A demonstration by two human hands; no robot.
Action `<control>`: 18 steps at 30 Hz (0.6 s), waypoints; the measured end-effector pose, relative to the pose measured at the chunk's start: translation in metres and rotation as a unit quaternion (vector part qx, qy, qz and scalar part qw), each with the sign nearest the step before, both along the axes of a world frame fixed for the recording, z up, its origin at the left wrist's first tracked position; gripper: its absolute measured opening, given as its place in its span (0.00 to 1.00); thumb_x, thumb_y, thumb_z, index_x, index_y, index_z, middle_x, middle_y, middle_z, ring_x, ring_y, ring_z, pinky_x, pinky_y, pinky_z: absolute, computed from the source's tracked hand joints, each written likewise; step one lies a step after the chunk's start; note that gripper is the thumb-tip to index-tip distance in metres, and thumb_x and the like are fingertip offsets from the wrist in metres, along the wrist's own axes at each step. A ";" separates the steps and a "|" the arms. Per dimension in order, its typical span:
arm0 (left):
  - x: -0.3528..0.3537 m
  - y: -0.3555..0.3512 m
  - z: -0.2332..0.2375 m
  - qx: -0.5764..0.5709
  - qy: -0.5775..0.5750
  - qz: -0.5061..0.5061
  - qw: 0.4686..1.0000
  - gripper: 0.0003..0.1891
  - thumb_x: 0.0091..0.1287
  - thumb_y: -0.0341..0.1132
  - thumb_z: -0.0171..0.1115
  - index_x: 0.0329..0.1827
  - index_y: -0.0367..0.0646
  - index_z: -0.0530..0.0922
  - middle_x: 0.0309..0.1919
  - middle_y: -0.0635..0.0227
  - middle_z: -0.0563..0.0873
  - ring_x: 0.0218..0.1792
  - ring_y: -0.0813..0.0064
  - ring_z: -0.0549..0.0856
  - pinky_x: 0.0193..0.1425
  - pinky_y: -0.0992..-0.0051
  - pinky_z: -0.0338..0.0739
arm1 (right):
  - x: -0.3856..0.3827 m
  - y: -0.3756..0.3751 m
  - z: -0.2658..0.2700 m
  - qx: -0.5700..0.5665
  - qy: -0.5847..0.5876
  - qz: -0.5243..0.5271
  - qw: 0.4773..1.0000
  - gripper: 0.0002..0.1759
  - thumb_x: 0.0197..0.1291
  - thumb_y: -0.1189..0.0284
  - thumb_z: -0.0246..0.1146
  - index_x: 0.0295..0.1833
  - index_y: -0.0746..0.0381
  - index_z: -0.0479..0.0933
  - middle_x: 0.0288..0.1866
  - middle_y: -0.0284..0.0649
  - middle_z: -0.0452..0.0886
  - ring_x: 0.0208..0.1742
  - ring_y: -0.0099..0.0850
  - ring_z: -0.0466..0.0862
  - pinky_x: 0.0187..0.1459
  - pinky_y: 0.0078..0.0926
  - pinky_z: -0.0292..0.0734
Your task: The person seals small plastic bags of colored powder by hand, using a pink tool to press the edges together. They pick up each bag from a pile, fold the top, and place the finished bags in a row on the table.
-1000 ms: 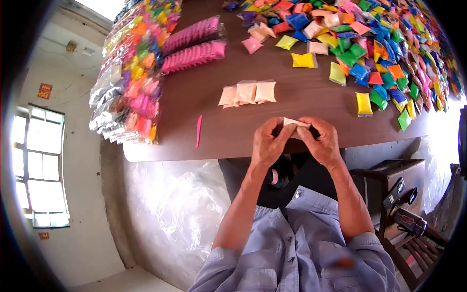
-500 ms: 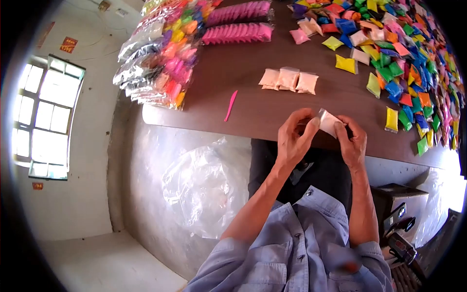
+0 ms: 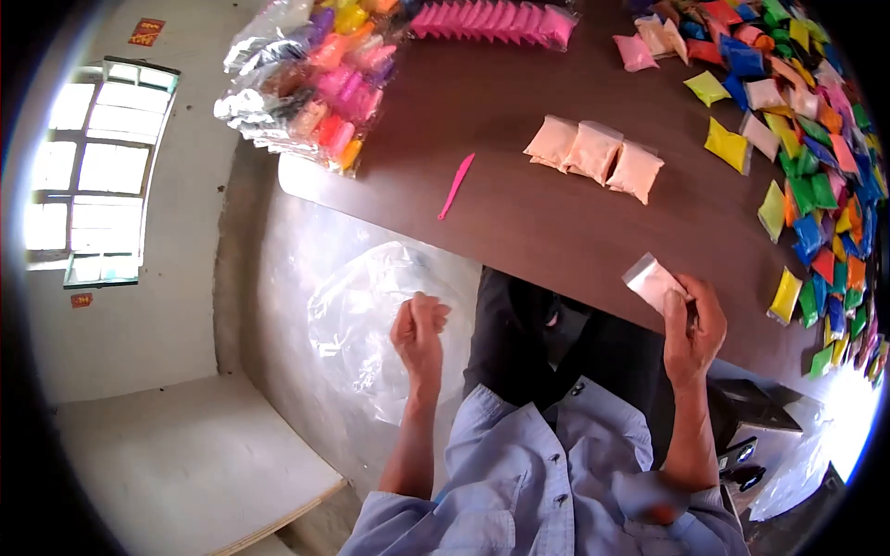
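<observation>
A small clear packet with pale pink filling (image 3: 652, 281) is pinched between the thumb and fingers of my right hand (image 3: 695, 329), over the table's front edge. My left hand (image 3: 422, 332) is away from the table, above the floor on the left. Its fingers are curled in, and whatever they may hold is hidden. Several peach-coloured packets (image 3: 593, 153) lie overlapping in a short row on the tabletop, beyond my right hand. To their left lies a pink plastic knife-shaped tool (image 3: 456, 187).
Bags of mixed coloured packets (image 3: 320, 83) are stacked at the table's far left, beside a row of bright pink packets (image 3: 496, 22). Loose coloured packets (image 3: 816, 185) cover the right side of the brown table (image 3: 519, 218). A large clear plastic bag (image 3: 371, 324) is on the floor.
My left hand has let go of the packet and moved left and down, off the table, its fingers curling. My right hand still holds the packet. The view has shifted.
</observation>
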State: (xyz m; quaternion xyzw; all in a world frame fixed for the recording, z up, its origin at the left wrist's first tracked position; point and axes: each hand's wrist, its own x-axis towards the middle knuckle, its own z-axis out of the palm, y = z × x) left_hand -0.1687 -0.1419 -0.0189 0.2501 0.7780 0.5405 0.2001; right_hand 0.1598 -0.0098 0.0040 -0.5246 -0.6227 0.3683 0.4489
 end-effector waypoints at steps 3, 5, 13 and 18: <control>-0.012 -0.004 -0.019 -0.036 -0.021 0.041 0.998 0.21 0.86 0.46 0.57 0.41 0.37 0.85 0.29 0.65 0.90 0.28 0.81 0.81 0.35 0.77 0.74 | 0.005 -0.003 0.001 -0.021 -0.063 0.001 0.998 0.12 0.67 0.78 0.62 0.54 0.67 0.83 0.45 0.45 0.87 0.43 0.38 0.87 0.47 0.30 0.80; -0.017 0.001 -0.028 -0.065 -0.021 0.053 0.996 0.20 0.85 0.45 0.57 0.41 0.37 0.85 0.29 0.65 0.90 0.28 0.81 0.81 0.35 0.78 0.75 | -0.001 0.000 0.000 0.004 -0.097 -0.005 0.995 0.13 0.66 0.78 0.61 0.54 0.68 0.83 0.45 0.45 0.87 0.43 0.39 0.87 0.47 0.31 0.80; -0.017 0.011 -0.046 -0.122 -0.040 0.016 0.992 0.18 0.84 0.44 0.61 0.47 0.33 0.84 0.34 0.64 0.91 0.33 0.79 0.84 0.40 0.77 0.79 | -0.004 -0.001 -0.001 0.041 -0.164 -0.008 0.985 0.16 0.65 0.76 0.62 0.56 0.68 0.84 0.46 0.48 0.87 0.43 0.43 0.88 0.46 0.33 0.81; -0.001 -0.039 -0.039 -0.107 -0.032 0.045 0.993 0.16 0.83 0.40 0.62 0.47 0.32 0.84 0.35 0.62 0.91 0.32 0.77 0.85 0.38 0.76 0.80 | -0.003 -0.003 -0.015 0.038 -0.067 -0.014 0.997 0.14 0.72 0.77 0.62 0.59 0.68 0.84 0.48 0.41 0.88 0.43 0.28 0.85 0.43 0.24 0.77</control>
